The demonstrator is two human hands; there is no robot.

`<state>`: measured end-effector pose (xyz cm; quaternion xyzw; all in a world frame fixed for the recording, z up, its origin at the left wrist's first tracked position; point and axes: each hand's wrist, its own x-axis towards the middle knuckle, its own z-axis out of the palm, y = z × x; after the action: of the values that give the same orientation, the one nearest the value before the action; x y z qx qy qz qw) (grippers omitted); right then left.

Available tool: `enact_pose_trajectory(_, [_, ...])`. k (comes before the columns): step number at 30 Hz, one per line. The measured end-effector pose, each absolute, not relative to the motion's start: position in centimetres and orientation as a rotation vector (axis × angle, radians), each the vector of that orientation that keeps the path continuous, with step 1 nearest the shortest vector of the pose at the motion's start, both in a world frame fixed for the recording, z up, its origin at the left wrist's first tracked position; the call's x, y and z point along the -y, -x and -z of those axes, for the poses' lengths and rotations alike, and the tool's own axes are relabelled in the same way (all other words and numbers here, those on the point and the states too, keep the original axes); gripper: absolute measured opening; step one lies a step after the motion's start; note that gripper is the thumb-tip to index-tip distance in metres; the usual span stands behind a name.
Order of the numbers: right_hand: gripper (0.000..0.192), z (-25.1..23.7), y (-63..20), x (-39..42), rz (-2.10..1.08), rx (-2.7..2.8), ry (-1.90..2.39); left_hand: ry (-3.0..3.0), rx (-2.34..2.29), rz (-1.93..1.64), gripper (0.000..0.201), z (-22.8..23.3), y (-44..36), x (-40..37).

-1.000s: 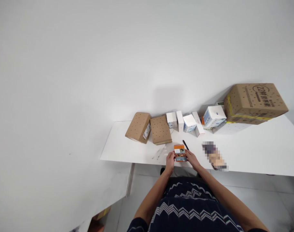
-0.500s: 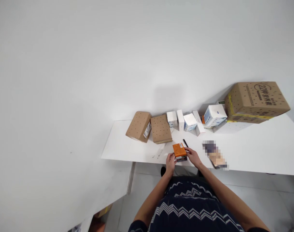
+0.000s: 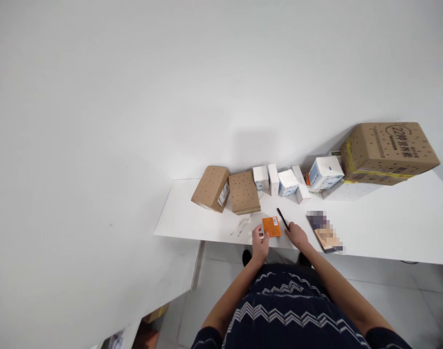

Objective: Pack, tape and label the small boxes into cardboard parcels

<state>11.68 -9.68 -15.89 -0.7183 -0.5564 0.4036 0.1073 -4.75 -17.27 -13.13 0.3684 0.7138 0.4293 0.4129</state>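
A small orange box (image 3: 272, 226) with a white barcode label lies flat on the white table (image 3: 221, 231) near its front edge. My left hand (image 3: 259, 245) is at the box's left front corner, its thumb touching the box and its fingers spread apart from the thumb. To the right of the box, my right hand (image 3: 297, 236) has its fingers closed on the near end of a slim black pen-like stick (image 3: 283, 218). The stick's far end points toward the wall; whether it is a pen or a cutter I cannot tell.
Two brown dotted cartons (image 3: 243, 192) stand at the back left. Several small white boxes (image 3: 288, 182) line the wall beside them. A large brown carton (image 3: 390, 150) is at the back right. A flat item with a blurred face (image 3: 323, 230) lies right of my right hand.
The orange box has gone from being held up and tilted between both hands to lying on the table. My right hand has left it and taken hold of the black stick.
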Motion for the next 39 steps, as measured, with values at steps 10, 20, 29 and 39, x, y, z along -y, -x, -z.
enact_pose_trajectory(10, [0.007,12.0,-11.2,8.9,-1.345,1.382,1.823,-1.947,-1.729,-0.722,0.041,12.6,5.5,17.5])
enact_pose_trajectory(20, [0.018,10.5,-6.9,10.6,-1.330,1.326,1.355,-1.949,-1.682,-0.725,0.042,14.0,5.4,16.6])
enact_pose_trajectory(29, [0.022,11.4,-7.0,10.6,-1.052,1.626,1.477,-1.935,-1.659,-0.755,0.042,13.9,5.5,16.6])
enact_pose_trajectory(39, [0.027,10.9,-6.9,10.5,-0.993,1.706,1.527,-1.929,-1.643,-0.787,0.042,13.9,5.4,16.6])
